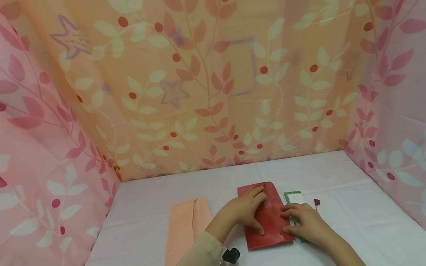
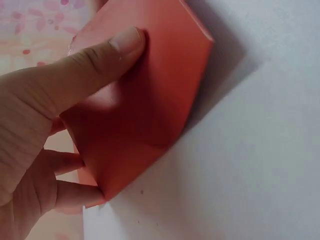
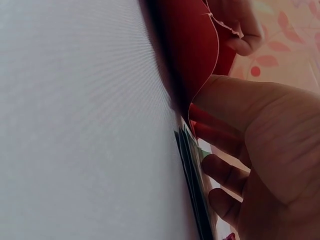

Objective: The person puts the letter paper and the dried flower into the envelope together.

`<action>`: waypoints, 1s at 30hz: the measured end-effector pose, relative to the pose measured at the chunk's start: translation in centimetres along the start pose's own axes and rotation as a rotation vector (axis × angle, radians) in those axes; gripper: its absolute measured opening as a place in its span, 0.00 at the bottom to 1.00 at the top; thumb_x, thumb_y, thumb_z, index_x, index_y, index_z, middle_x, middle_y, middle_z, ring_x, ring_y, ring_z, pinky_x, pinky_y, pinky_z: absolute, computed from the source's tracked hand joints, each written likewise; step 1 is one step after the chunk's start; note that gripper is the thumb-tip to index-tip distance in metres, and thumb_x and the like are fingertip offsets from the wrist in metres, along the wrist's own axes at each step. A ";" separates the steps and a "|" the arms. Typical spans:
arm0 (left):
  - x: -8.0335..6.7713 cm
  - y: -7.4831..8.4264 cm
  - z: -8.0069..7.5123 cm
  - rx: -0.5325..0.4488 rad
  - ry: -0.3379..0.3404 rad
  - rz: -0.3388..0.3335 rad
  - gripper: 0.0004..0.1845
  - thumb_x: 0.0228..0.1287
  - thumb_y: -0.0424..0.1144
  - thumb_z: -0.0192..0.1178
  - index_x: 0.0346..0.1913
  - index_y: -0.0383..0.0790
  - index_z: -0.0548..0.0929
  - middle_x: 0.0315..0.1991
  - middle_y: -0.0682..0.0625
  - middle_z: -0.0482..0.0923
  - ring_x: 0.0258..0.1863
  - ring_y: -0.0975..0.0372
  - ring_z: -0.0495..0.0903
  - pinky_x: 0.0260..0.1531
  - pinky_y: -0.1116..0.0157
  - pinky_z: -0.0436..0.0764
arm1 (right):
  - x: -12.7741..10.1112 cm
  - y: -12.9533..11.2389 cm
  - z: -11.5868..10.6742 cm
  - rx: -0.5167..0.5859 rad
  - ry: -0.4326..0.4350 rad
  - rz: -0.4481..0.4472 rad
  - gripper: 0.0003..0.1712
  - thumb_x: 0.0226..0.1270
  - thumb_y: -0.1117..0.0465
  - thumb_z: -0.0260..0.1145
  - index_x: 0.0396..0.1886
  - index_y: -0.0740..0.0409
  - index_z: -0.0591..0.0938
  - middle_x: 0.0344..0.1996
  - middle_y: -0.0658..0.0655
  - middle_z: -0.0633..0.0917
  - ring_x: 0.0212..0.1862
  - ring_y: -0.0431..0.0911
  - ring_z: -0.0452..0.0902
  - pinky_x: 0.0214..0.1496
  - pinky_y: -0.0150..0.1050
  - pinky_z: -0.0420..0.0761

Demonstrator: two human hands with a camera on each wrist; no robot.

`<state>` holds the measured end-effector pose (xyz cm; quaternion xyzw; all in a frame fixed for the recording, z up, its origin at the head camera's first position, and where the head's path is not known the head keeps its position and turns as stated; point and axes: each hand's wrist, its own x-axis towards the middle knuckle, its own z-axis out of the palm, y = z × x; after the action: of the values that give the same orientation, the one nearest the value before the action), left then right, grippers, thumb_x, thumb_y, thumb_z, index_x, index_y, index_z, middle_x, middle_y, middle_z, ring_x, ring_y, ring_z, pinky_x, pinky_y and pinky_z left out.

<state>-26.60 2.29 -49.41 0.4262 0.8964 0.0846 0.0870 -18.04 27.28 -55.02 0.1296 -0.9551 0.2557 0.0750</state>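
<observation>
Beige sleeve [image 1: 194, 263] foremost, the left hand [image 1: 245, 210] lies spread across the red envelope [image 1: 272, 223], apparently steadying it while the right hand [image 1: 307, 222] pinches its edge.

Look at that red paper envelope [image 1: 272, 220]: it's lying lengthwise just left of the green-bordered card [image 1: 294, 197], its surface bowing, its long edge nearest that card curving! The card is showing a white panel, its layered edges stacking dark, its middle mostly hiding.
</observation>
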 end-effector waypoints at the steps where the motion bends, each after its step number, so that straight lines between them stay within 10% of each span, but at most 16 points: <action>1: -0.1 -0.1 0.1 -0.015 -0.002 -0.004 0.50 0.41 0.67 0.79 0.68 0.61 0.67 0.83 0.56 0.49 0.79 0.60 0.57 0.63 0.58 0.78 | 0.0 0.0 0.0 0.002 -0.001 -0.002 0.25 0.53 0.44 0.81 0.50 0.44 0.89 0.58 0.44 0.84 0.57 0.49 0.75 0.57 0.54 0.76; 12: -0.4 -0.7 0.3 -0.085 0.000 0.005 0.47 0.44 0.66 0.79 0.67 0.60 0.67 0.83 0.58 0.48 0.79 0.63 0.56 0.62 0.60 0.78 | -0.1 -0.9 -1.0 0.015 -0.049 0.019 0.20 0.61 0.44 0.76 0.51 0.43 0.89 0.60 0.45 0.84 0.59 0.48 0.75 0.60 0.55 0.77; 30: -0.2 -0.5 0.3 -0.079 0.002 0.013 0.48 0.42 0.65 0.80 0.67 0.61 0.67 0.82 0.57 0.49 0.79 0.62 0.56 0.60 0.61 0.80 | -0.7 -1.5 -5.1 -0.008 0.166 0.011 0.18 0.63 0.57 0.77 0.52 0.49 0.88 0.54 0.51 0.87 0.60 0.54 0.78 0.61 0.61 0.77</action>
<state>-26.78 1.89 -49.78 0.4281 0.8897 0.1211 0.1024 -16.54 28.76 -50.09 0.1025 -0.9473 0.2621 0.1529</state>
